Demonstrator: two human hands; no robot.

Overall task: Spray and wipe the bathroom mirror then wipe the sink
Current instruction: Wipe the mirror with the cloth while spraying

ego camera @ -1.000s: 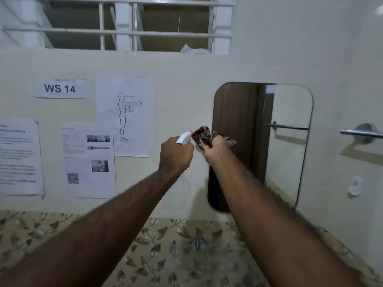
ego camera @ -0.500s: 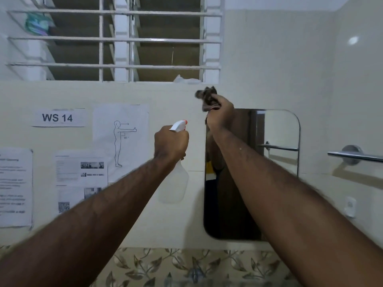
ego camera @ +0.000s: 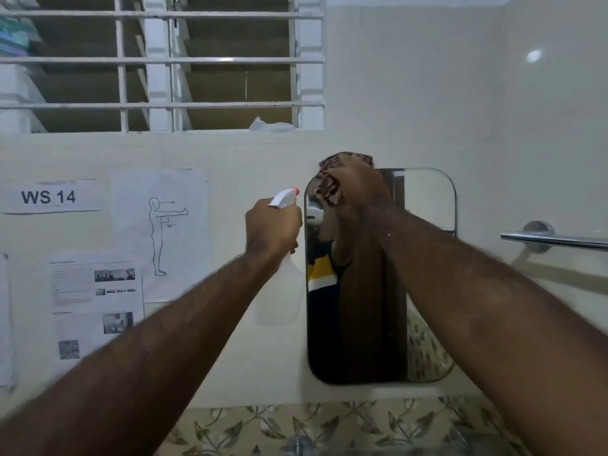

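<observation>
Right hand point(ego camera: 358, 189) holding cloth point(ego camera: 329, 189), seemingly on mirror point(ego camera: 427, 258), left hand point(ego camera: 273, 225) gripping spray bottle point(ego camera: 281, 292)

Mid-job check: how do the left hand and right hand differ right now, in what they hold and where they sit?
The left hand grips a translucent white spray bottle with a red-tipped nozzle; the right hand grips a crumpled reddish-brown cloth. The left hand is off the rounded rectangular wall mirror, beside its left edge; the right hand is at the mirror's top left corner. Both arms are stretched forward.
</observation>
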